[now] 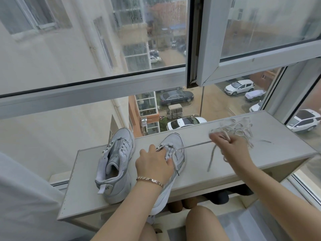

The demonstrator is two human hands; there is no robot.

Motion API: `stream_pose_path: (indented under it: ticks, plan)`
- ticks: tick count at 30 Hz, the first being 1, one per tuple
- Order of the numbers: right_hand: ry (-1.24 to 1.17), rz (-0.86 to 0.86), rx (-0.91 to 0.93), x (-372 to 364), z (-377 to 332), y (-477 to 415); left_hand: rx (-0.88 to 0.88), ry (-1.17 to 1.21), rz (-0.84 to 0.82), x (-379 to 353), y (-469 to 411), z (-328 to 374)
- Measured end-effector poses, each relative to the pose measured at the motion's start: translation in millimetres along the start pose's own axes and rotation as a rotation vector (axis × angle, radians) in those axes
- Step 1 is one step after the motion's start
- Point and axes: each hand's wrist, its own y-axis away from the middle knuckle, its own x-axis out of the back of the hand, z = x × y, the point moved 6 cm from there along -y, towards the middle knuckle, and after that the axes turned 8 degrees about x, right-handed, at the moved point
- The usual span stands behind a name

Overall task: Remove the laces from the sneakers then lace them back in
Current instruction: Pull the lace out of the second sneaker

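Grey shoelace [194, 145] stretches right from the pale sneaker [173, 140] to your right hand [232, 150] (grip pinching it); left hand [152, 164] holds that sneaker.

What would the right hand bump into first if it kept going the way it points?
Probably the loose lace tangle on the shelf just beyond the right hand, then the window glass; depth is unclear.

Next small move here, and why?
Probably draw the right hand further right. It grips the lace, which runs taut from the front eyelets of the sneaker, and the left hand holds that sneaker on the shelf. That should slide the lace through.
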Motion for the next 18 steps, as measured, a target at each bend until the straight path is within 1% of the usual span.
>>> stream_pose_path:
  ticks: [1, 2, 4, 6, 7, 9, 12, 15, 18]
  plan:
    - [-0.041, -0.007, -0.017, -12, -2, -3, -0.002, 0.003, 0.001, 0, 1, 0]
    - [-0.044, -0.05, -0.03, -25, -2, -5, -0.004, 0.006, 0.002, 1, 1, 0]
    - [-0.002, -0.199, -0.04, -50, 1, -5, -0.006, 0.008, -0.001, 1, 1, 0]
    - [0.1, -0.333, 0.022, -66, 7, -2, -0.008, 0.014, -0.002, 0, 1, -1]
    - [0.192, -0.38, 0.068, -70, 11, -2, -0.009, 0.016, 0.0, 0, 0, -1]
    - [0.365, -0.421, 0.158, -74, 16, -1, -0.008, 0.021, 0.004, -1, 0, -1]
    - [0.452, -0.436, 0.3, -78, 15, 0, -0.008, 0.024, 0.006, -1, 0, 0]
    - [0.549, -0.51, 0.338, -86, 18, -3, -0.008, 0.026, 0.007, -1, 0, 0]
    - [0.809, -0.57, 0.338, -89, 19, -5, -0.007, 0.034, 0.01, -1, 0, 0]
